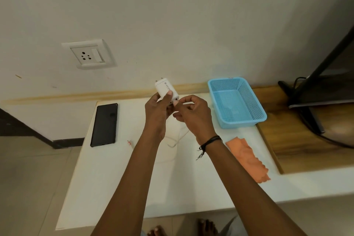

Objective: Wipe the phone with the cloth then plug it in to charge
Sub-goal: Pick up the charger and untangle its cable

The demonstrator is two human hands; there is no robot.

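Observation:
A black phone (pixel 104 124) lies flat near the left edge of the white table (pixel 118 174). My left hand (pixel 159 109) holds a white charger adapter (pixel 165 89) above the table, its two pins pointing up towards the wall. My right hand (pixel 193 115) pinches the end of the white cable (pixel 177 138) at the adapter's port. The cable hangs down and loops over the table, its free plug (pixel 129 142) lying right of the phone. An orange cloth (pixel 248 159) lies crumpled on the table at the right. A white wall socket (pixel 89 54) sits on the wall, upper left.
A light blue mesh basket (pixel 249 119), with nothing visible in it, stands at the table's back right. Beyond it is a wooden surface (pixel 298 151) with a black screen stand (pixel 310 90) and its cables. Bare feet show below the table's front edge.

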